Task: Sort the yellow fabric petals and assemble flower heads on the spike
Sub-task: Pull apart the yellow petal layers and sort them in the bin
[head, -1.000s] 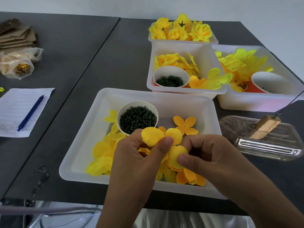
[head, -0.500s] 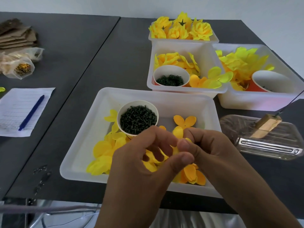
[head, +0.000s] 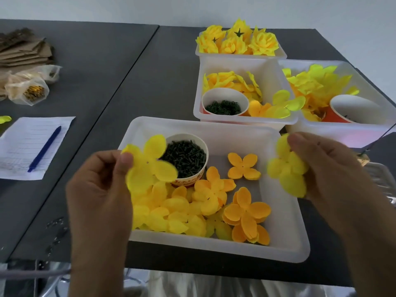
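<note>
Yellow petal piece, four-lobed, being pinched by left hand; blurred second petal piece being pinched by right hand. Between and below both hands, loose petals lying in white tray. Spike showing behind right hand, largely hidden.

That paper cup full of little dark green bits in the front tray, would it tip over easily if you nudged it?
Probably not easily. The paper cup looks short and wide, and it is filled nearly to the rim with dark green bits, which likely weigh it down. Yellow petals crowd its base in the tray, so a light push would more likely slide it than topple it.
</note>
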Demonstrator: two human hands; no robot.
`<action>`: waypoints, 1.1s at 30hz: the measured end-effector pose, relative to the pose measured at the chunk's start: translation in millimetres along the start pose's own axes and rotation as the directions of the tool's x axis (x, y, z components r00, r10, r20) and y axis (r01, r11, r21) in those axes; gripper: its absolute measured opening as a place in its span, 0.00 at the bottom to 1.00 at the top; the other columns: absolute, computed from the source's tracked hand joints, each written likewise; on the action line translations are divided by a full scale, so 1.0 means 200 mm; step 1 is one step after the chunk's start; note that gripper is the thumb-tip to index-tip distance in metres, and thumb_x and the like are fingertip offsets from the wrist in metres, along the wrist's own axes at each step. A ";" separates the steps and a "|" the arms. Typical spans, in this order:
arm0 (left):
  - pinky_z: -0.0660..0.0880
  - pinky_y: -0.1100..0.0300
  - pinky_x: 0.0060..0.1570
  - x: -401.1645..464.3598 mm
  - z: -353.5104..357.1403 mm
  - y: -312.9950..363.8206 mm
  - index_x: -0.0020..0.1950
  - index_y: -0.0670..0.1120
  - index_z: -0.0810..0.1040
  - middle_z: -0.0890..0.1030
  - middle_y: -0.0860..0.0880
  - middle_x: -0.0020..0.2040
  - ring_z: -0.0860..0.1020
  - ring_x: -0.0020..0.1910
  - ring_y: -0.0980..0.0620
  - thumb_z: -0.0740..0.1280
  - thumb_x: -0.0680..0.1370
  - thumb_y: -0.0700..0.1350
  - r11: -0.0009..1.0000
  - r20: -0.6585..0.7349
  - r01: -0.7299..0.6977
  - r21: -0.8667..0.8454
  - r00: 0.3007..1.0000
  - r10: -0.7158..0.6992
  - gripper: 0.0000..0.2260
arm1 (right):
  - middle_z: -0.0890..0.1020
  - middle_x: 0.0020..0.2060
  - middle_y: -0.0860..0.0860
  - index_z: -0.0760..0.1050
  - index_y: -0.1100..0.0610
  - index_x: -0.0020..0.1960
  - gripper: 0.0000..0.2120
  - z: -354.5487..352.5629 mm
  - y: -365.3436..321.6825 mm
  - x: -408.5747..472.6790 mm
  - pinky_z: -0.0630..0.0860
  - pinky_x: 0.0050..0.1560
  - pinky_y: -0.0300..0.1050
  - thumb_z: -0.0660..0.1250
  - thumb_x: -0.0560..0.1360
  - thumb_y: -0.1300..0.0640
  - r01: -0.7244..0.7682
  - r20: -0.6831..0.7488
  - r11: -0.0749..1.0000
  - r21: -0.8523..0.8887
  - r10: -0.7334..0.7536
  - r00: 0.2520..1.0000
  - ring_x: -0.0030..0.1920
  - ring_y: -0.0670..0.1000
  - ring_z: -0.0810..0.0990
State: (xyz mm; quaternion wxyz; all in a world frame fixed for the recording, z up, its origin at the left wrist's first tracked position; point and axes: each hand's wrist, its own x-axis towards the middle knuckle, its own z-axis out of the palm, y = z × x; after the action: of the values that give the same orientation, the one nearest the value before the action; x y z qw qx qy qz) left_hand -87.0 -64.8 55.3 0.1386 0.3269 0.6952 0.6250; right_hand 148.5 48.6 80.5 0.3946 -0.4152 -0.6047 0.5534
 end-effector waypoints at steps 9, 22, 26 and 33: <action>0.69 0.60 0.36 0.02 -0.03 -0.06 0.49 0.54 0.79 0.79 0.57 0.43 0.76 0.41 0.60 0.67 0.76 0.53 0.809 0.195 -0.073 0.583 0.979 -0.052 0.05 | 0.82 0.41 0.53 0.78 0.55 0.51 0.31 0.20 0.03 0.08 0.78 0.37 0.43 0.53 0.67 0.32 -0.060 0.416 0.924 -0.377 0.227 0.881 0.39 0.51 0.81; 0.69 0.68 0.41 -0.04 0.05 0.05 0.52 0.58 0.79 0.80 0.62 0.48 0.76 0.50 0.67 0.61 0.78 0.50 0.944 0.188 -0.183 0.274 0.973 0.134 0.08 | 0.76 0.58 0.48 0.68 0.49 0.60 0.19 0.22 0.16 0.02 0.67 0.60 0.48 0.66 0.74 0.43 0.357 0.340 0.008 -0.934 0.332 0.880 0.57 0.52 0.74; 0.70 0.71 0.39 -0.10 0.11 0.06 0.53 0.58 0.79 0.80 0.63 0.48 0.77 0.50 0.65 0.59 0.79 0.57 0.942 0.267 -0.212 0.260 0.953 0.141 0.11 | 0.77 0.53 0.48 0.63 0.48 0.51 0.08 0.22 0.17 0.04 0.67 0.59 0.46 0.63 0.78 0.51 0.349 0.357 0.079 -0.934 0.245 0.901 0.47 0.51 0.72; 0.73 0.73 0.42 -0.16 0.20 0.05 0.51 0.60 0.78 0.79 0.64 0.47 0.76 0.50 0.68 0.59 0.79 0.59 0.953 0.405 -0.219 0.209 0.906 0.119 0.09 | 0.76 0.36 0.43 0.69 0.42 0.41 0.08 0.06 0.04 0.05 0.70 0.34 0.33 0.65 0.71 0.40 0.297 0.422 0.541 -0.786 0.119 0.899 0.40 0.41 0.76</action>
State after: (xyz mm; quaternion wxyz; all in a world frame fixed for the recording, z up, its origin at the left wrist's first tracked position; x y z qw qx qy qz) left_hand -35.6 -53.7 50.2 0.1761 0.5182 0.6958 0.4651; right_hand 134.4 53.7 71.9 0.0346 -0.3880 -0.8856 0.2528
